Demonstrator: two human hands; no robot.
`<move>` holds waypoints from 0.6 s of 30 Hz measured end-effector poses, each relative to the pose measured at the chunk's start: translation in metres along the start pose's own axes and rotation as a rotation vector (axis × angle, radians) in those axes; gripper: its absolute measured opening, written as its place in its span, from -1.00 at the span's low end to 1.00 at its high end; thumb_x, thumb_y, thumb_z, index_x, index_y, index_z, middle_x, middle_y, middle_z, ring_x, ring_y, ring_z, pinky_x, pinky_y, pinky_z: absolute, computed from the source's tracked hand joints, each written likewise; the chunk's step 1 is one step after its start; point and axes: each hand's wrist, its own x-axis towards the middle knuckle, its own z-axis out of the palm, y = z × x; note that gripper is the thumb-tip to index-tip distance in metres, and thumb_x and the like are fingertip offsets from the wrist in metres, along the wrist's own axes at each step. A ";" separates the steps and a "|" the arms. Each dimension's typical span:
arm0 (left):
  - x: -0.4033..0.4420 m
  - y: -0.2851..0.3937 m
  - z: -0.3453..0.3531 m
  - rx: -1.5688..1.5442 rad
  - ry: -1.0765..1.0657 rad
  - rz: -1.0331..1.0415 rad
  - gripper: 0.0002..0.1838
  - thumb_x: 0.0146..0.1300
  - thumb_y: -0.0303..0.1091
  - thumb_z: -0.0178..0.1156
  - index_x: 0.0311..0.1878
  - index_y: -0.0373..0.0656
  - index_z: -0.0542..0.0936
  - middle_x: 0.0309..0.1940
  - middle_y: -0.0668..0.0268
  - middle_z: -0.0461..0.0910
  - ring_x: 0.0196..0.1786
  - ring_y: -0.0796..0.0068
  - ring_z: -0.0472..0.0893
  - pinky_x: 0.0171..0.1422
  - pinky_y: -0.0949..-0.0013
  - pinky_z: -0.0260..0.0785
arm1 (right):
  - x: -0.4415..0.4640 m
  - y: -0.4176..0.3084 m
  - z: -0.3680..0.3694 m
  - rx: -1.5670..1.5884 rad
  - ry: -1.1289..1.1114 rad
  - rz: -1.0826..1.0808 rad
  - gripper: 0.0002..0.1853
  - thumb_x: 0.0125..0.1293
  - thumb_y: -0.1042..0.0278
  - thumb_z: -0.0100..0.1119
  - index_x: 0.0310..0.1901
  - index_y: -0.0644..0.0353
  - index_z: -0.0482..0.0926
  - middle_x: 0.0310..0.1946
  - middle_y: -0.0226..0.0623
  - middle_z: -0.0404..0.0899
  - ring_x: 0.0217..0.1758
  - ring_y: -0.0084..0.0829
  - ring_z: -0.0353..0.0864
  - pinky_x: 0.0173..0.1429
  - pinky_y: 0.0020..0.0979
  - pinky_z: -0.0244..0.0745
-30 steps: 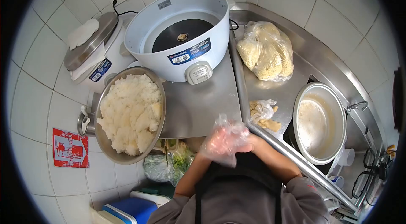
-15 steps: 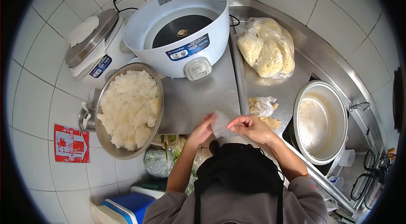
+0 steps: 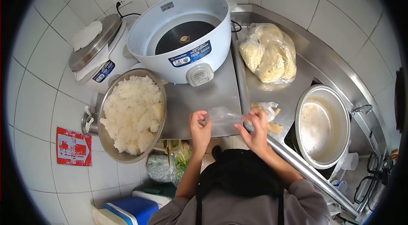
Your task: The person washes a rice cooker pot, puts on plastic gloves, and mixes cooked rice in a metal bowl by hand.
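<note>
A small clear plastic bag (image 3: 223,116), blurred in places, stretches between my two hands above the steel counter's front edge. My left hand (image 3: 199,129) pinches its left side with curled fingers. On the other side, my right hand (image 3: 256,131) grips the bag between fingertips, its thumb standing somewhat apart. Left of my hands is a wide metal bowl (image 3: 111,146) heaped with cooked white rice (image 3: 134,112). A crumpled plastic bag (image 3: 268,108) with pale yellowish pieces lies just beyond my right hand.
An open rice cooker body (image 3: 199,66) stands behind the steel counter (image 3: 191,102); a lidded cooker (image 3: 102,34) is at left. A bag of noodles (image 3: 270,53) and a large pot (image 3: 301,136) sit on the sink side at right. Bagged greens (image 3: 161,167) lie below.
My hands have moved apart, drawing the plastic bag out wide between them. Before, it was bunched near my left fingers. The view has shifted slightly.
</note>
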 end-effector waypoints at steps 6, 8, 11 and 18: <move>-0.026 0.024 0.034 -0.282 -0.203 -0.022 -0.88 0.08 -0.62 0.12 -0.32 -0.22 0.45 -0.58 0.50 0.28 -0.55 0.78 0.25 -0.52 0.66 0.10 | -0.045 0.016 0.026 0.470 -0.303 0.413 -0.88 0.07 0.62 0.05 -0.31 0.33 0.50 -0.37 -0.17 0.48 -0.33 -0.24 0.48 -0.21 -0.39 0.40; -0.041 0.027 0.039 -0.214 -0.265 0.083 -0.90 0.10 -0.63 0.09 -0.32 -0.24 0.45 -0.60 0.51 0.29 -0.54 0.80 0.26 -0.51 0.66 0.11 | -0.042 0.024 0.037 0.555 -0.162 0.584 -0.81 0.09 0.64 -0.05 -0.24 0.38 0.49 -0.38 -0.17 0.50 -0.30 -0.30 0.49 -0.22 -0.42 0.38; -0.057 0.025 0.040 -0.176 -0.354 0.063 -0.88 0.10 -0.62 0.08 -0.28 -0.26 0.43 -0.62 0.50 0.27 -0.54 0.76 0.24 -0.50 0.63 0.12 | -0.033 0.046 0.033 0.207 -0.167 0.172 -0.78 0.07 0.63 -0.04 -0.20 0.36 0.49 -0.39 -0.19 0.51 -0.31 -0.34 0.49 -0.24 -0.44 0.38; -0.053 0.024 0.048 -0.108 -0.366 0.159 -0.82 0.05 -0.56 0.16 -0.25 -0.23 0.44 -0.56 0.35 0.39 -0.56 0.60 0.34 -0.48 0.52 0.24 | -0.015 0.043 0.021 1.519 -0.238 1.270 -0.39 0.23 -0.18 -0.17 -0.06 0.33 0.40 -0.23 -0.16 0.48 -0.16 -0.38 0.48 -0.09 -0.34 0.47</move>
